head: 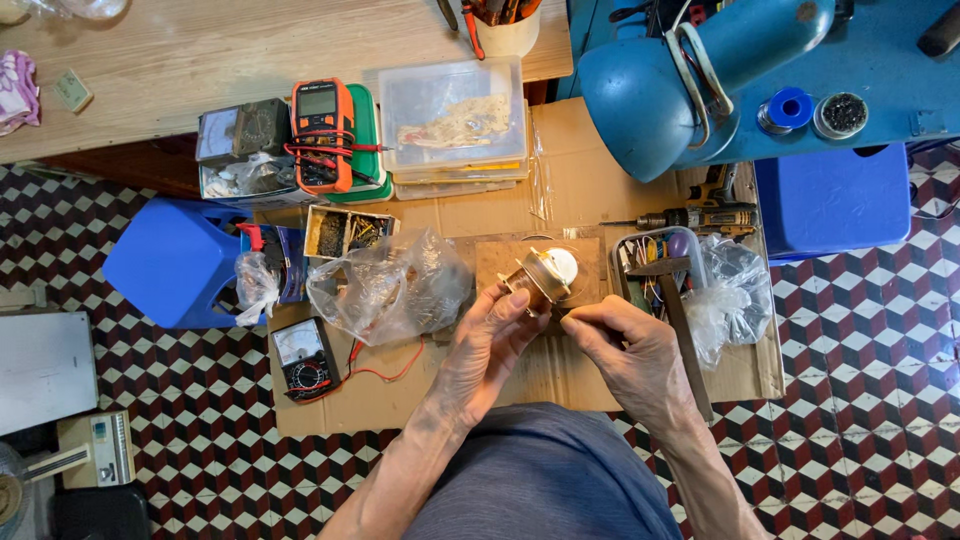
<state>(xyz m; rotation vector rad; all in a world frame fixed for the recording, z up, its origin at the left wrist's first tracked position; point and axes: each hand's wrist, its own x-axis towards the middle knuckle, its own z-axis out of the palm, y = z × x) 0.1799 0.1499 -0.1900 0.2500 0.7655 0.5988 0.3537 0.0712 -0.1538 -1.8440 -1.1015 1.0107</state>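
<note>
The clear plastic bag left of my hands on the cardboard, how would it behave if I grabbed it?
The clear plastic bag looks crumpled and thin, so probably floppy and light. Its dark contents would likely shift and sag. Its glossy film may be slippery.

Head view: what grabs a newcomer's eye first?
Dead centre, the left hand and right hand together hold a small brass-coloured cylindrical part with a white rounded end, above a wooden board. Around them, the cardboard sheet is crowded: an orange multimeter at upper left and a crumpled clear plastic bag left of the hands. A big blue machine housing fills the upper right.
</note>
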